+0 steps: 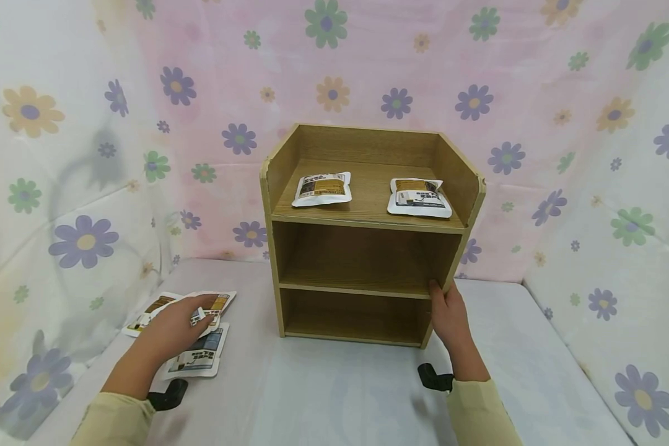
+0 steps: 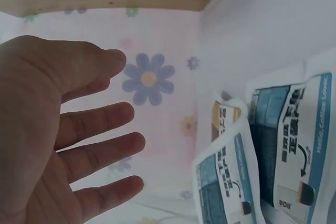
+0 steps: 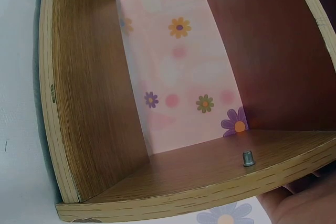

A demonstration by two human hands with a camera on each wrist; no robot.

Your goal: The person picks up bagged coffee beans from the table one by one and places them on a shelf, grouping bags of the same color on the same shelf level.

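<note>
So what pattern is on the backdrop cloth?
Flowers on pink and white cloth; head view shows it best.

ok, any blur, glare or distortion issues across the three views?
Head view: sharp, soft even light, wide-angle bowing at the edges, a faint shadow on the left curtain. Left wrist view: left hand close and soft, packets legible, washed-out bright background. Right wrist view: wooden shelf strongly curved by the lens, its grain crisp; right hand only at the corner, blurred.

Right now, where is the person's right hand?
In the head view the right hand is right of centre, gripping the front right edge of the wooden shelf unit at the middle shelf's level; the left hand rests over packets on the table.
</note>
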